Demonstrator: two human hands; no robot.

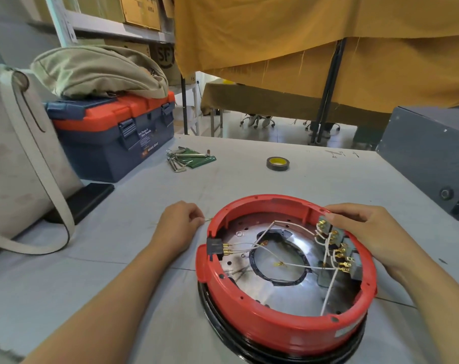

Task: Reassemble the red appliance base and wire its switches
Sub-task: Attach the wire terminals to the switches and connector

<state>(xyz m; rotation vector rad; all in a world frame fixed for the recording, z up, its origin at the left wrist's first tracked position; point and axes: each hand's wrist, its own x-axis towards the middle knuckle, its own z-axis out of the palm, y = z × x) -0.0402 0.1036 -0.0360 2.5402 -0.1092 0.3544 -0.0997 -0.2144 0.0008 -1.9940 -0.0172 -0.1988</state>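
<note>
The red appliance base [270, 329] lies upside down and open on the table, its shiny metal plate [281, 292] exposed inside. White wires [296, 264] run from a black socket [214, 245] on the left wall to a row of switches [340, 248] with brass terminals on the right wall. My right hand [375, 232] rests on the right rim, its fingertips touching the top switch. Just left of the base, my left hand [179, 224] sits on the table with fingers curled, pinching a thin wire [208, 219].
A blue and orange toolbox [113, 137] with a beige bag [97, 72] on top stands at the back left, beside a white tote bag [18, 158]. Hex keys [181, 160] and a tape roll [277, 163] lie further back. A grey metal box [433, 156] stands at right.
</note>
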